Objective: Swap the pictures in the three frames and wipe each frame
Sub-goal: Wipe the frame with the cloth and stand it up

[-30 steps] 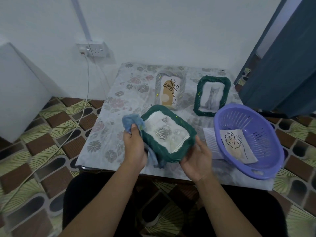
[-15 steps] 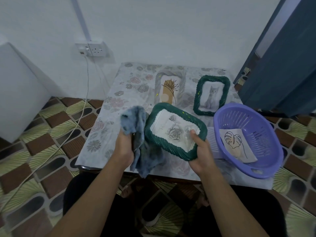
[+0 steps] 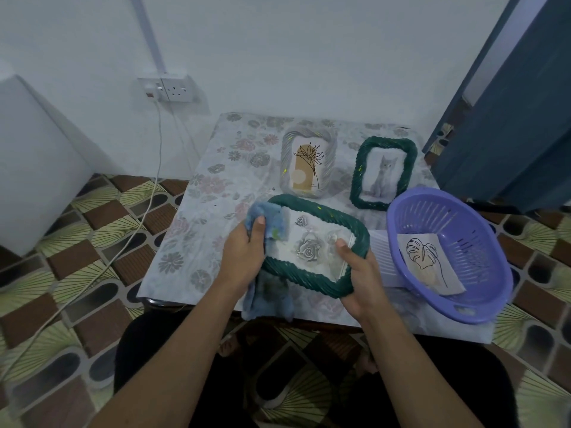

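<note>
Both hands' fingers (image 3: 347,247) grip rose frame (image 3: 312,274).

You face a plain white wall (image 3: 309,50) with a double socket (image 3: 173,88); a white cable (image 3: 154,168) drops from it across the floor (image 3: 102,217), tiled in brown, black and fan-patterned cream. The worktop (image 3: 216,186) wears a pale floral cloth. A dark blue door (image 3: 509,118) stands at your right, a white cabinet (image 3: 34,156) at your left.
</note>
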`<state>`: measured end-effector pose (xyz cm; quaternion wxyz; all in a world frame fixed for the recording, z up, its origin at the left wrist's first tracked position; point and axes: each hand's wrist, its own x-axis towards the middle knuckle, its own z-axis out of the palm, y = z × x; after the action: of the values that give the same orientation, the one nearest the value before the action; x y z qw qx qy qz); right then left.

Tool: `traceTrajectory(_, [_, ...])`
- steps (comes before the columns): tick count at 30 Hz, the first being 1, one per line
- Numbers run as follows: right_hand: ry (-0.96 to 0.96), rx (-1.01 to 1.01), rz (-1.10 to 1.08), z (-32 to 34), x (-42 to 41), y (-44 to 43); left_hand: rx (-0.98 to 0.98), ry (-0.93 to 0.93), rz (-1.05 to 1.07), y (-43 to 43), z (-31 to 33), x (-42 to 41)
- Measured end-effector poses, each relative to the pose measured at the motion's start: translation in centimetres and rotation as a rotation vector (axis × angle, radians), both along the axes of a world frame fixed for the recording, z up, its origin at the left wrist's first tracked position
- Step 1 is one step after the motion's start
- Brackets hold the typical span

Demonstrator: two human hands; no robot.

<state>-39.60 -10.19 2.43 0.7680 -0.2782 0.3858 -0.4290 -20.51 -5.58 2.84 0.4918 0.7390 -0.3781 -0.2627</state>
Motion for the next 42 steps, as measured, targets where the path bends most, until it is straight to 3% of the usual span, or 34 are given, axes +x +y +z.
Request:
traceTrajectory(2, [0.03, -0.007, -0.012, 0.1, -0.2, -0.5, -0.037, 0.202, -0.153, 0.3, -0.9, 0.1])
traceTrajectory(5, [0.073, -0.02, -0.01, 0.4, -0.3, -1.2, -0.073, 0.271, -0.218, 0.7, -2.1, 0.4])
traceTrajectory(11, [0.023, -0.005, -0.005, 0.2, 0.6, -0.3, -0.115, 0.032, 0.132, 0.3, -1.0, -0.5])
traceTrajectory(14, [-0.008, -0.018, -0.001, 0.2, 0.7, 0.1, -0.073, -0.026, 0.172, 0.0, -0.3, -0.4])
traceTrajectory(23, [0.072, -0.014, -0.015, 0.3, -0.4, -1.6, -0.082, 0.117, -0.218, 1.2, -1.6, -0.4])
traceTrajectory(29, [0.045, 0.006, 0.022, 0.3, 0.0, -1.0, -0.128, 0.055, 0.091, 0.7, -1.0, -1.1])
traceTrajectory(33, [0.026, -0.004, 0.02, 0.1, 0.1, -0.5, -0.071, 0.05, 0.157, 0.1, -0.5, -0.7])
traceTrajectory(35, [0.029, -0.01, 0.023, 0.1, 0.0, -0.5, -0.041, 0.196, 0.148, 0.1, -0.9, -0.1])
traceTrajectory(38, [0.036, -0.016, 0.036, 0.2, -0.2, -0.7, 0.035, 0.611, 0.198, -0.1, -1.5, 0.6])
traceTrajectory(42, [0.042, -0.004, 0.016, 0.1, -0.5, -1.0, 0.021, 0.925, 0.353, 0.9, -2.1, 1.5])
